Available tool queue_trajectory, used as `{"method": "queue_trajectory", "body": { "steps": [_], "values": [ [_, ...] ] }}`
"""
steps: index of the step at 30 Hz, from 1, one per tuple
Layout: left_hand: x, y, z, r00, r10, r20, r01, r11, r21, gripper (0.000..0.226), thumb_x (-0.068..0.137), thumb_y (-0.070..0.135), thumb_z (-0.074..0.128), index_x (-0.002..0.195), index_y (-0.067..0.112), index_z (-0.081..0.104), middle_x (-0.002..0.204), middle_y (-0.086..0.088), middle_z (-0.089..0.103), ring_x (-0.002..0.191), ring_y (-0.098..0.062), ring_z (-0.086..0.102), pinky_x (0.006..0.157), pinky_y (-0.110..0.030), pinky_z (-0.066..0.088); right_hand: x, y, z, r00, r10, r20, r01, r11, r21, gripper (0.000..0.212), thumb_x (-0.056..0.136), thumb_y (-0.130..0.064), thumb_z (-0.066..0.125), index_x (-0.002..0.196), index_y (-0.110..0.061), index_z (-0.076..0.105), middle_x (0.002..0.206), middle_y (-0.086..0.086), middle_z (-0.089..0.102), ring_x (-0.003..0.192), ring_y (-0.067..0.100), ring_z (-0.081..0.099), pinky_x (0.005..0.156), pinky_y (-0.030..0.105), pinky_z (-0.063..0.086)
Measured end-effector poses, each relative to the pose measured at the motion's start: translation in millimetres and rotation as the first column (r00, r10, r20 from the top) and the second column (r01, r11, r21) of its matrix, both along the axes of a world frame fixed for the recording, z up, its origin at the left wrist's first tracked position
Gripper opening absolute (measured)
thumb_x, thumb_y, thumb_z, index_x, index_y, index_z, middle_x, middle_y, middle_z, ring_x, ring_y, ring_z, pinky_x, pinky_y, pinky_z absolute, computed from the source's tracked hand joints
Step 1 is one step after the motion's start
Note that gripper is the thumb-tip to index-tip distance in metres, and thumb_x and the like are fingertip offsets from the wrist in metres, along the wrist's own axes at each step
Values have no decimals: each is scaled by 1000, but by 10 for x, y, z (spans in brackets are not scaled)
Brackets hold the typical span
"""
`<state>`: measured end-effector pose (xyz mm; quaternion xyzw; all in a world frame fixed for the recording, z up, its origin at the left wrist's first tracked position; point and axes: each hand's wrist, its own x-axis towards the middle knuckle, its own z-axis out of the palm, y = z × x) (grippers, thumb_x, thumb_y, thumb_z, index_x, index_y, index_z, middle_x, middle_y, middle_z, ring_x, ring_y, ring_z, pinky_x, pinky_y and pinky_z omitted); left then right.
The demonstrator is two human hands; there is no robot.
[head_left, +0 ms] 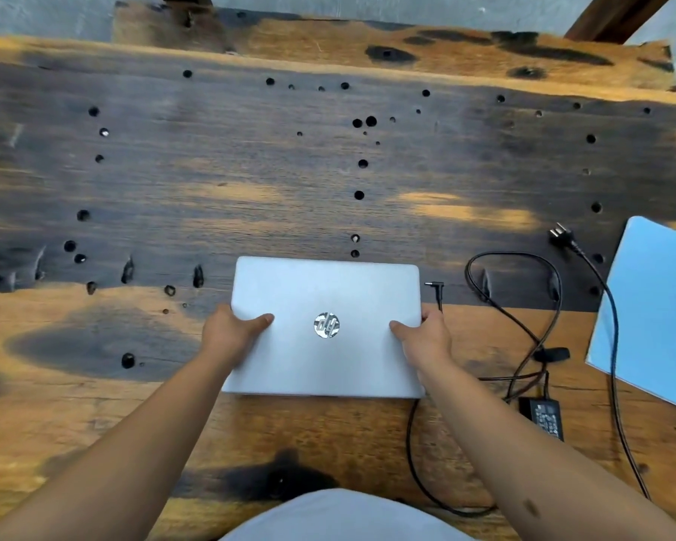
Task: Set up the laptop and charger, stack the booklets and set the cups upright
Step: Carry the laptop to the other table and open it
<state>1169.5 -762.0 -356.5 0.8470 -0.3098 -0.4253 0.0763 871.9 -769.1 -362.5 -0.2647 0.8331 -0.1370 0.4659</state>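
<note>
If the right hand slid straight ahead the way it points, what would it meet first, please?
Probably the charger's barrel plug, lying just beyond the right hand beside the laptop; past it, bare table.

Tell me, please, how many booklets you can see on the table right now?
1. A light blue booklet lies at the table's right edge, partly cut off by the frame, with the charger cable draped across it. Others may lie beneath it or out of view.

Worn wooden table [250, 169] – drilled holes, dark stains, pale wall [55, 13]
</note>
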Motion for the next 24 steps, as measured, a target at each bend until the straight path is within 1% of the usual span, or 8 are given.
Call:
{"method": "queue_trajectory", "body": {
  "steps": [4,7,9,12,15,17,20,24],
  "values": [
    [-77,5,-8,999,21,46,-19,999,-49,63,75,38,82,118,3,53,118,-18,65,107,-38,60,81,-41,49,37,-14,10,998,-63,11,62,998,18,41,76,-22,78,109,-19,54,108,5,67,93,27,66,85,48,57],
    [-126,7,-5,995,69,74,-63,995,-79,65,76,34,83,120,0,49,120,-20,63,111,-40,58,81,-42,47,90,-9,26,994,-108,33,108,994,17,41,76,-18,77,111,-18,56,110,6,68,92,27,66,84,47,57],
    [-141,13,-7,994,69,84,-62,994,-86,64,76,33,83,120,0,50,122,-21,61,113,-40,56,85,-45,47,127,5,39,996,-93,9,93,996,12,45,75,-18,77,114,-16,55,114,9,64,97,30,64,86,48,56],
    [-156,53,-12,992,73,102,-65,995,-80,65,76,34,82,122,0,50,126,-23,52,118,-40,49,91,-46,44,159,32,68,997,-75,-35,75,997,10,52,75,-19,75,121,-14,54,123,11,54,106,33,59,92,49,53],
    [-169,117,-36,993,59,104,-48,994,-103,60,78,31,81,121,0,54,119,-24,54,123,-38,42,96,-45,42,156,54,92,998,-45,-53,46,999,15,56,76,-20,75,127,-12,53,127,9,45,107,31,56,94,46,51],
    [-179,139,-49,993,52,107,-40,992,-116,59,78,31,80,122,0,54,116,-23,57,124,-38,41,96,-45,42,150,67,106,998,-13,-60,15,999,36,57,76,-23,75,126,-12,52,128,9,44,110,32,54,96,47,49],
    [-189,144,-46,994,42,105,-30,994,-108,62,79,33,79,124,0,52,116,-22,56,126,-36,37,95,-43,40,127,74,119,997,43,-61,-39,997,66,57,74,-28,75,125,-13,53,129,9,45,118,34,49,100,49,46],
    [-132,183,-42,998,7,61,-2,997,-80,60,83,30,74,131,5,48,124,-22,48,127,-35,36,98,-41,39,36,83,147,998,63,18,-64,997,39,53,77,-23,75,125,-14,55,127,10,51,111,31,57,95,48,51]
  ]
}}
